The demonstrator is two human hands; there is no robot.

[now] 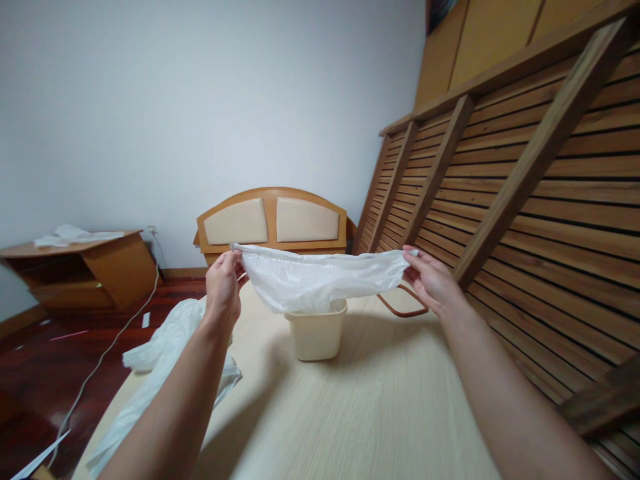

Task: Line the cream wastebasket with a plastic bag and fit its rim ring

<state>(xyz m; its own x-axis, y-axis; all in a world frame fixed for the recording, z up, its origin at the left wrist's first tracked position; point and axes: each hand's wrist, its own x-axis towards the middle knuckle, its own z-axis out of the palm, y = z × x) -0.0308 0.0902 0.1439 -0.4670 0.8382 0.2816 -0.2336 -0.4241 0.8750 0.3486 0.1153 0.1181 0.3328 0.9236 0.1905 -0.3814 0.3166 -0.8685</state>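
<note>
Plastic bag (320,273), thin, white and crinkled, stretches between the left hand (224,281) and right hand (429,277), each pinching one end; below them, its sagging middle meets a squarish cream bin (317,337) on a wood-grained table (395,407).

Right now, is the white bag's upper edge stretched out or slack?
Stretched out: left hand and right hand grip opposite ends of the white bag, and its edge runs nearly straight between them, above the beige bin.
</note>
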